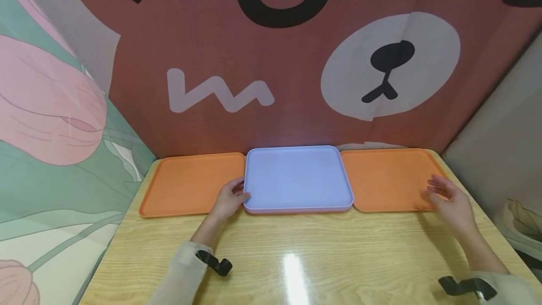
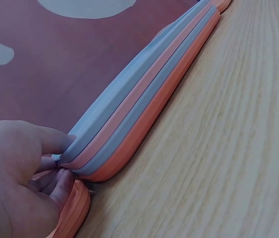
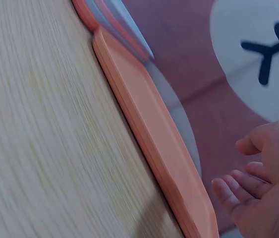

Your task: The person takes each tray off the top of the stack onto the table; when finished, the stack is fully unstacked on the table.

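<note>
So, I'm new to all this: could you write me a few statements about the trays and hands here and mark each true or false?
1. The left hand touches the stack. True.
2. Both hands are holding trays. False: the right hand holds nothing.
3. The stack's top tray is blue. True.
4. Pink is the stack's lowest colour. False: the bottom tray is orange.
5. Orange trays lie on both sides of the stack. True.
6. The stack rests on red cloth. False: it is on a wood-grain table.
</note>
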{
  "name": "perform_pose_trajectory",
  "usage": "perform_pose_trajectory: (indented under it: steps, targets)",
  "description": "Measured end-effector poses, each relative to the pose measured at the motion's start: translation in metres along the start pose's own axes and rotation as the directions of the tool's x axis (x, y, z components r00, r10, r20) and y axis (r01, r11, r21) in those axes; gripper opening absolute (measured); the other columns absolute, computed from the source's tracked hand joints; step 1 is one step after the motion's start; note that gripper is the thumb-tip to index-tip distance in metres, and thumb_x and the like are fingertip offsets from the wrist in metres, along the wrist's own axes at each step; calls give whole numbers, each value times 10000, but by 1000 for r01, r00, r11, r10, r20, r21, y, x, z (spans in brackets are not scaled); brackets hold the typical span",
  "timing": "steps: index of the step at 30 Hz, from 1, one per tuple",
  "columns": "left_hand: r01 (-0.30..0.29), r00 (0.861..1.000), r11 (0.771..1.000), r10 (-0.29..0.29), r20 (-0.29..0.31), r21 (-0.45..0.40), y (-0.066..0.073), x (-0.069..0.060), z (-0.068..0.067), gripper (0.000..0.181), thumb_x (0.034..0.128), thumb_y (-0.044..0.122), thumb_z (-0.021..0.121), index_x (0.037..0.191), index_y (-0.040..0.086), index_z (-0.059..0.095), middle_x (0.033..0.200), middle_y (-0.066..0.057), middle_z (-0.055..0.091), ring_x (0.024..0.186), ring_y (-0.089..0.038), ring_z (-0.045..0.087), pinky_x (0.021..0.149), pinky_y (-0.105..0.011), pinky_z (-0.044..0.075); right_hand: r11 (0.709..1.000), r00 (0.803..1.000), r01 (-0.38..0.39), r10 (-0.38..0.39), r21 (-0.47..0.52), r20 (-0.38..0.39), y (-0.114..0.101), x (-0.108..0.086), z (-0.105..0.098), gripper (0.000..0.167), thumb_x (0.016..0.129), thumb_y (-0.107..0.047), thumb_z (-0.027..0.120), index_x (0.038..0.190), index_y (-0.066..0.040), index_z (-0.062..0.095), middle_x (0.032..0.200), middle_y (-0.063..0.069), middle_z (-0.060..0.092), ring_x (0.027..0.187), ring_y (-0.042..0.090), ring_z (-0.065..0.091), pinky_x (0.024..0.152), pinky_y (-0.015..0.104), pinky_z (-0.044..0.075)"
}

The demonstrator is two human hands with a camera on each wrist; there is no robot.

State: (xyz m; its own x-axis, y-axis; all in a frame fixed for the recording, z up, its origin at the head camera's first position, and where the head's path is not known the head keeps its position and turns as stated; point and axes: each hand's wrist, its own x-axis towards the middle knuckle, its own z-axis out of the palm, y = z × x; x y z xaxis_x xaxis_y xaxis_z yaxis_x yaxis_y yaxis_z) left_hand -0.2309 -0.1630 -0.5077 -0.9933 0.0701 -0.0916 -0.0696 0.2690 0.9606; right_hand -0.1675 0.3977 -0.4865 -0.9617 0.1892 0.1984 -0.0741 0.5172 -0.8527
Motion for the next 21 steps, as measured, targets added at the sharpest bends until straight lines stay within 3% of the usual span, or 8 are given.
perform_pose_trajectory:
  steps: [2, 6, 9, 13, 16, 21]
  targets:
    - [-3, 1000, 1000, 3, 3, -1, 5, -3, 0, 587, 934, -55, 670, 1478, -77, 450, 1356, -274, 567, 1215, -387, 599, 906, -315, 550, 998, 999, 27, -29, 52, 32, -8, 2, 12, 510, 1016, -47, 575, 1495, 54, 433, 1079, -391, 540, 959, -204, 546, 725, 54, 482]
    - [5, 1000, 1000, -5, -2, -5, 5, -2, 1, 594, 926, -74, 669, 1480, -68, 454, 1361, -272, 564, 1211, -382, 602, 916, -343, 554, 993, 992, 60, -71, 103, 103, -24, 5, 37, 513, 1033, -76, 583, 1457, 153, 408, 1084, -363, 564, 964, -165, 574, 749, 90, 514]
    - [18, 1000, 1000, -18, -17, -11, 0, 1, 2, 595, 921, -82, 670, 1479, -50, 467, 1357, -258, 570, 1202, -360, 607, 893, -309, 551, 987, 982, 81, -104, 140, 161, -34, 7, 56, 506, 1032, -108, 600, 1434, 157, 443, 1106, -316, 599, 984, -143, 588, 775, 104, 521]
    - [11, 1000, 1000, -12, -22, -11, 1, 0, 1, 585, 921, -99, 656, 1473, -68, 464, 1354, -279, 563, 1203, -379, 600, 895, -303, 549, 989, 969, 65, -95, 134, 229, -45, 10, 80, 532, 1028, -161, 625, 1437, 137, 463, 1235, 10, 686, 1010, -128, 586, 815, 115, 520]
    - [4, 1000, 1000, -5, -19, -11, 1, 0, 1, 582, 921, -108, 646, 1471, -79, 460, 1354, -291, 557, 1206, -388, 597, 910, -317, 553, 989, 961, 32, -70, 143, 269, -51, 11, 96, 550, 1026, -174, 630, 1454, 123, 452, 1336, 292, 593, 1007, -109, 594, 838, 132, 523]
    - [22, 1000, 1000, -22, -18, -13, 1, 0, 2, 595, 919, -104, 650, 1481, -61, 459, 1367, -269, 559, 1214, -366, 597, 928, -331, 554, 989, 952, -1, -44, 145, 302, -54, 11, 120, 550, 1019, -155, 639, 1455, 123, 451, 1356, 331, 567, 1013, -54, 615, 834, 162, 540]
